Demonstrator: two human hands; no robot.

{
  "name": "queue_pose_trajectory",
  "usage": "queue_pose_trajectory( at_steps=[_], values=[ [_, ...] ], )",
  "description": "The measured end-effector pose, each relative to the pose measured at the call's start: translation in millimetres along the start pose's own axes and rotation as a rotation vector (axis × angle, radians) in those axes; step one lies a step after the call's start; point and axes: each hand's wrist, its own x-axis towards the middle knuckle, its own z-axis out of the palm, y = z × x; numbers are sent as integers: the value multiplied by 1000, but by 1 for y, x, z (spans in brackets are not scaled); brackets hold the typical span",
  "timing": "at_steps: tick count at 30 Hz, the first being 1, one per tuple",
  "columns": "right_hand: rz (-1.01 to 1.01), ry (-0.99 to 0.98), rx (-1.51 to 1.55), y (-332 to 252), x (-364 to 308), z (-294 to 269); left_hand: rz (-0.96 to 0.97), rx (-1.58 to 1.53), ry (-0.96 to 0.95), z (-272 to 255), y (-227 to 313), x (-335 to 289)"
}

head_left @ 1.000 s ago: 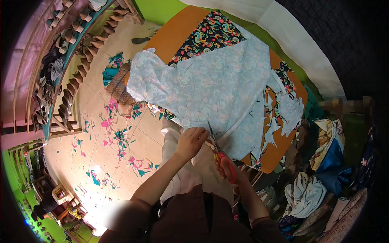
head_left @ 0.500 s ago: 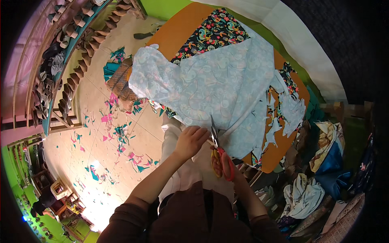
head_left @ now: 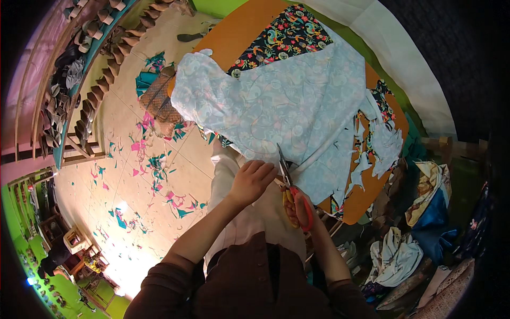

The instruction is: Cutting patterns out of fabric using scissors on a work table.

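Observation:
A large piece of floral fabric [head_left: 287,101] lies pale side up over an orange-brown table [head_left: 241,26], its dark flowered face [head_left: 289,40] folded into sight at the far side. My right hand [head_left: 299,209] grips scissors [head_left: 286,173] with red and yellow handles. Their blades point away from me, at the fabric's near edge, and look slightly apart. My left hand [head_left: 252,182] is closed at that same edge, left of the blades, with the fabric pinched under its fingers. Ragged cut strips [head_left: 385,143] hang on the table's right side.
Pink and teal scraps [head_left: 156,165] litter the tiled floor on the left. A brown patterned bag [head_left: 159,98] leans by the table. Racks of wooden shoe lasts [head_left: 98,90] line the left wall. Heaped cloth [head_left: 398,255] lies at the lower right. A person [head_left: 56,260] is at far lower left.
My right hand and the scissors have shifted slightly right and the blades sit at a slightly different angle. The left hand stays at the fabric edge. The whole view has tilted a little.

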Motion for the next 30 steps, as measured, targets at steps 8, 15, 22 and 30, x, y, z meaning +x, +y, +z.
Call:
queue_pose_trajectory(
  at_steps=[8, 15, 22, 30],
  values=[
    [-108, -18, 38, 8, 5, -2, 26, -49, 17, -3, 1, -2],
    [7, -25, -75, -5, 6, -12, 21, -43, 16, 0, 0, -9],
    [42, -25, -216, -15, 6, -20, 6, -12, 8, 0, 0, -11],
    [102, -39, -132, -21, 15, -20, 30, -31, -38, 0, 1, -16]
  ],
)
